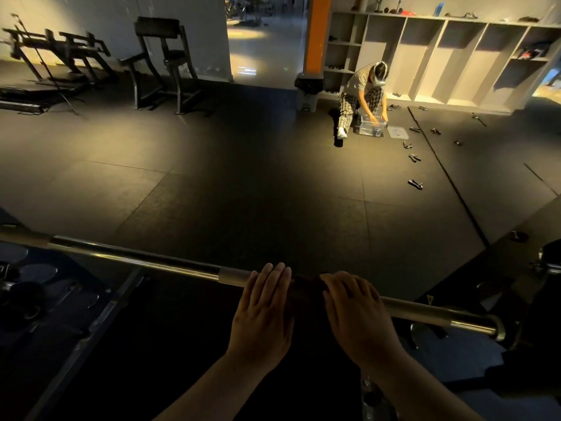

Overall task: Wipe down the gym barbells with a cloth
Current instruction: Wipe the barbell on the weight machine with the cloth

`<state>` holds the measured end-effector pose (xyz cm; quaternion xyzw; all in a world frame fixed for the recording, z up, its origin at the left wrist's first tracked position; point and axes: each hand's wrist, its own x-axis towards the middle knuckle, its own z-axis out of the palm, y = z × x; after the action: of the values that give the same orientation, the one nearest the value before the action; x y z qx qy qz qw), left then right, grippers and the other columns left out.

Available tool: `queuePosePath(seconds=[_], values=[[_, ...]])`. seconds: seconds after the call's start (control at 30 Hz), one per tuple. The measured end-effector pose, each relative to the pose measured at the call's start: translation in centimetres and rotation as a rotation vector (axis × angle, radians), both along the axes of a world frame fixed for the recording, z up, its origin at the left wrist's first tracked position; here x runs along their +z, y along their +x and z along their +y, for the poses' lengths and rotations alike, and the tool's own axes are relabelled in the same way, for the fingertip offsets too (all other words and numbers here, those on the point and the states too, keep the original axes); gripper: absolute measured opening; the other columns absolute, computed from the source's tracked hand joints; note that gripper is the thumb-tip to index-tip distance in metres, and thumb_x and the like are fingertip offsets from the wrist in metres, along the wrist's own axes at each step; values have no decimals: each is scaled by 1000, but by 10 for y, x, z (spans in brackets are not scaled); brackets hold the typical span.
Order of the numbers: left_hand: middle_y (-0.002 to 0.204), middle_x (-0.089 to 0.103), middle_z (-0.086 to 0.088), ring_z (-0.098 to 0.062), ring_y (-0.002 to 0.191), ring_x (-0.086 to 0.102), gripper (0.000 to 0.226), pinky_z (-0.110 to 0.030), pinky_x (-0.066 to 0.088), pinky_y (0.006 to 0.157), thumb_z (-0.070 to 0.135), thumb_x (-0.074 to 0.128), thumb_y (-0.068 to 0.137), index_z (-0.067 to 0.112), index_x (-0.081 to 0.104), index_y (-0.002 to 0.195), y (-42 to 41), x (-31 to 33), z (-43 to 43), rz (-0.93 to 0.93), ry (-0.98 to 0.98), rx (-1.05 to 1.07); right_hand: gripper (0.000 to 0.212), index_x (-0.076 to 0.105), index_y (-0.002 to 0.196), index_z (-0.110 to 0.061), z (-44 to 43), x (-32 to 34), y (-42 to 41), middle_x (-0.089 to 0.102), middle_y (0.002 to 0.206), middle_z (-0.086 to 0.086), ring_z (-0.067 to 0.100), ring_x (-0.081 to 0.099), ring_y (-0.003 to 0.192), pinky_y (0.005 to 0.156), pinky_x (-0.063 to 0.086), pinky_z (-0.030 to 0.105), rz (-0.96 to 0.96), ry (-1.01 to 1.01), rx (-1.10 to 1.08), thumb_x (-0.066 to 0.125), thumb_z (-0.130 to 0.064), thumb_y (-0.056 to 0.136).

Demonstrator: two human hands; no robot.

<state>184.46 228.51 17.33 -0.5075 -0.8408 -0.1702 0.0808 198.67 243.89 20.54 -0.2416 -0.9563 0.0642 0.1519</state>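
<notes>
left hand [263, 311]: palm down, fingers straight and together, laid flat across the bar; fingertips reach past its far side. Open, not gripping.
right hand [358, 317]: palm down just right of the left, fingers gently arched and angled up-left, tips on the cloth's right edge. Thumb hidden, so can't tell whether it grips or only rests.
cloth [306, 287]: dark, bunched over the bar between the two hands, touching both. Too dim for colour or folds.
barbell [136, 259]: steel bar running from the left edge down to lower right, raised off the floor. Cloth and hands sit right of centre, on the matte section.
bar sleeve [473, 325]: shiny thicker end at right, ending in a collar beside dark rack parts.
rack frame [100, 314]: dark metal rail below the bar at lower left; detail lost in shadow.
floor [243, 183]: dark rubber tiles, lit patch in the middle.
second person [364, 92]: crouched far right of centre, both hands in a clear bin [372, 125]; its lid [397, 132] lies just beside it.
small black clips [415, 183]: scattered on the floor right of that bin.
shelving [440, 56]: pale open cubbies along the back wall.
orange pillar [317, 31]: left of the shelving, waste bin [308, 89] at its foot.
gym benches [164, 62]: dark frames against the far left wall.
</notes>
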Motion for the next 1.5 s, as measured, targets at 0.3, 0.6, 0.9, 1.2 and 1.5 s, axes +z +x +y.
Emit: queuePosePath(seconds=[0.3,0.6,0.9,1.2,1.5], values=[[159,41,-10,-26,153,27,61,-49,24,124,44,30,104,8,38,153,3,-1,0,-28,-17,12,51,57,136,-23,-33,6,-28,53,140,-3,16,45,131,114,38,39,46,-80,3,29,-47,101],[165,28,6,-9,156,11,59,-39,4,128,48,7,109,24,26,159,26,19,31,-209,101,-64,54,29,156,-35,2,6,-1,38,159,-14,-1,27,148,126,16,33,5,-175,91,24,-50,104],[134,49,2,-20,122,55,42,-38,39,111,49,43,93,31,48,131,22,26,50,-43,-52,-108,37,58,132,-19,5,11,-3,56,141,-3,6,54,122,98,45,17,281,-394,-159,41,-26,101],[133,54,3,-20,128,50,32,-40,30,117,42,41,98,27,60,119,17,23,42,-16,80,65,26,58,127,-26,9,9,-12,62,121,-9,7,62,100,80,51,26,148,-374,-208,53,-28,102],[127,55,6,-15,125,51,34,-37,29,116,44,39,100,29,55,126,-4,14,22,18,143,-25,28,64,117,-23,0,5,-14,68,105,-8,13,64,94,85,42,27,131,-178,-175,49,-30,94]])
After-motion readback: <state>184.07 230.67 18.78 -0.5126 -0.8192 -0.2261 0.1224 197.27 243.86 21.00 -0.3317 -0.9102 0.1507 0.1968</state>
